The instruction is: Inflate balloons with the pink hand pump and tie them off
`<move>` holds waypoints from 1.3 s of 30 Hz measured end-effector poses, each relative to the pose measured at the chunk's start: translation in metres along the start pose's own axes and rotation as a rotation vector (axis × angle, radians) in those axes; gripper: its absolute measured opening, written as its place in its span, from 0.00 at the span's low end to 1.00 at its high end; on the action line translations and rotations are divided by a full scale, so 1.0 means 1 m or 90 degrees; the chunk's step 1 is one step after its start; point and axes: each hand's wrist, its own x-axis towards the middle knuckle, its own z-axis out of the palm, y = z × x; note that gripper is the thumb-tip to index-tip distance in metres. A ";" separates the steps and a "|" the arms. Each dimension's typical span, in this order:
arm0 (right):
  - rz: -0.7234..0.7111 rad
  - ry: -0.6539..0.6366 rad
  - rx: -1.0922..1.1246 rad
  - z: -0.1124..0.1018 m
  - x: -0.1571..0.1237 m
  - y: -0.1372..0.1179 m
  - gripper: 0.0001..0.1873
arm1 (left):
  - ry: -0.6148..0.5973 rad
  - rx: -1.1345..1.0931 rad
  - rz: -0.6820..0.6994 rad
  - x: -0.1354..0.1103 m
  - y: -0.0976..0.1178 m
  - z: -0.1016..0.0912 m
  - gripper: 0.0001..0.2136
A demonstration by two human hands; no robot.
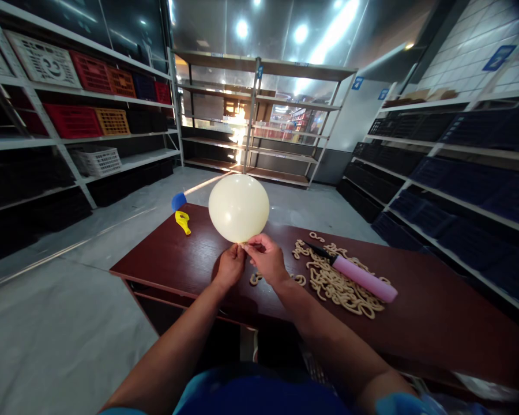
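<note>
A pale cream inflated balloon (239, 206) is held up over the dark wooden table (177, 259). My left hand (230, 266) and my right hand (266, 258) both pinch its neck just under the round body, fingers closed together. To the right lies a heap of uninflated cream balloons (337, 282), with a pink hand pump (361, 278) resting across it. Two loose cream balloons (256, 279) lie just below my hands.
A yellow uninflated balloon (183, 221) and a blue one (179, 200) lie at the table's far left corner. Metal shelves with red, orange and white crates (73, 118) stand on the left, dark crates (458, 173) on the right, open shelving behind.
</note>
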 end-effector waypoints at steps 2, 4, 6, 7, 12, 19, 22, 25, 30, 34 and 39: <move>0.038 -0.008 0.040 0.002 0.003 0.001 0.14 | 0.018 0.035 0.045 -0.001 0.001 0.000 0.14; 0.068 -0.032 0.054 0.002 0.003 0.000 0.14 | 0.021 0.085 0.048 -0.002 0.003 -0.001 0.14; 0.096 -0.052 0.053 0.002 0.004 0.000 0.15 | 0.020 0.147 0.031 -0.002 0.005 -0.004 0.14; 0.103 -0.057 0.051 0.001 0.004 0.000 0.15 | 0.023 0.176 0.027 -0.002 0.006 -0.005 0.13; 0.039 -0.035 0.026 -0.001 0.003 0.007 0.14 | 0.020 0.232 0.035 -0.001 0.009 -0.005 0.10; 0.023 -0.008 0.035 -0.003 0.000 0.013 0.12 | -0.049 0.076 -0.057 -0.004 0.009 -0.005 0.14; 0.050 0.021 0.069 -0.005 0.006 0.014 0.12 | -0.098 0.054 -0.043 -0.009 0.016 -0.008 0.15; 0.022 0.083 0.038 -0.008 0.013 0.016 0.11 | -0.193 0.027 -0.046 -0.016 0.029 -0.009 0.17; 0.025 0.129 -0.031 -0.008 0.015 0.022 0.12 | -0.307 -0.127 -0.163 -0.025 0.042 -0.005 0.20; 0.002 0.189 -0.033 -0.002 0.017 0.027 0.13 | -0.296 -0.192 -0.207 -0.022 0.037 0.001 0.20; -0.024 0.199 0.019 0.002 0.038 0.037 0.14 | -0.205 -0.131 -0.191 0.006 0.026 -0.002 0.21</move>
